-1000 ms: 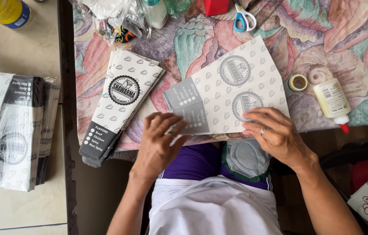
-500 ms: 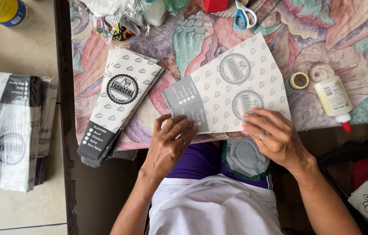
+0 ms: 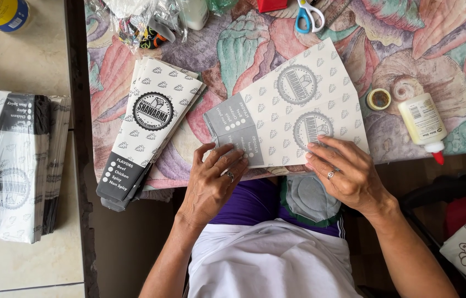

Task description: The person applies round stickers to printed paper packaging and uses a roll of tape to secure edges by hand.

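Hands flat, fingers spread | left hand [image 3: 213, 176] and right hand [image 3: 343, 168] press printed paper sheet [image 3: 291, 110] onto patterned tablecloth [image 3: 442, 49] | folded bag stack [image 3: 147, 124] just left.

A table under a shell-patterned cloth [image 3: 409, 33] stands beside a pale tiled floor [image 3: 29, 72].

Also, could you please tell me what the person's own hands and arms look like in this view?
Both forearms are bare, with no sleeves, gloves or watch in view. The left hand wears a thin silver-coloured ring on one finger; the right hand wears a similar silver-coloured band. The fingernails are short and unpainted.
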